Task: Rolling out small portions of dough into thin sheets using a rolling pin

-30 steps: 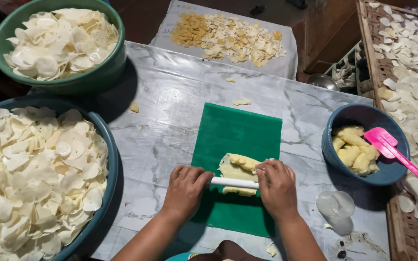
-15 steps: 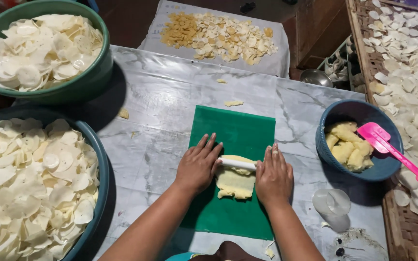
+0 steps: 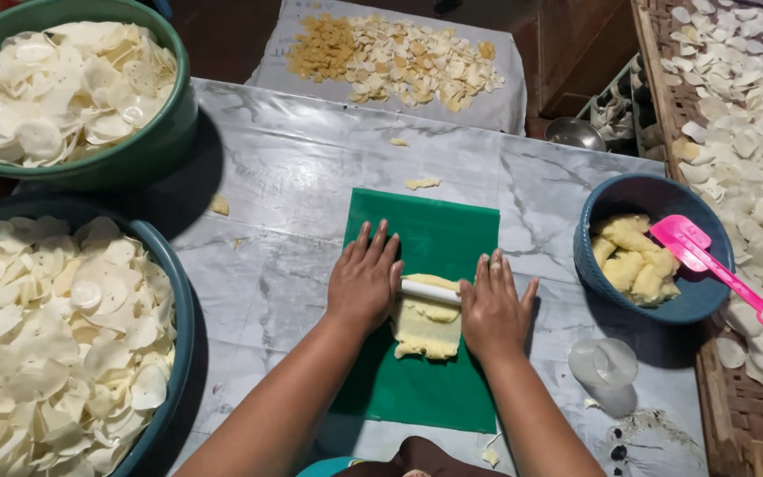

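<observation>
Both hands are pressing flat on a white roller (image 3: 430, 291), the left hand (image 3: 364, 281) and the right hand (image 3: 492, 309) each lying open-palmed over one end, fingers stretched forward and not curled around it, so nothing is truly gripped. The roller is lying across the far edge of a slab of yellow dough (image 3: 427, 325), which is sitting on the green mat (image 3: 434, 234) in the middle of the marble counter (image 3: 284, 203). Judging from this, the dough may be sticking to the roller and tearing, or thinning unevenly if one palm is bearing harder; the mat could also be sliding on the smooth counter. The blue bowl (image 3: 629, 190) of dough lumps with its pink spatula (image 3: 708, 256) is standing just right of the right hand, close enough for an elbow to nudge it. Compared with half a second ago, the roller is sitting nearer the body on the dough, and the hands are lying slightly nearer too; a second ago the fingers were curled more over the roller.
</observation>
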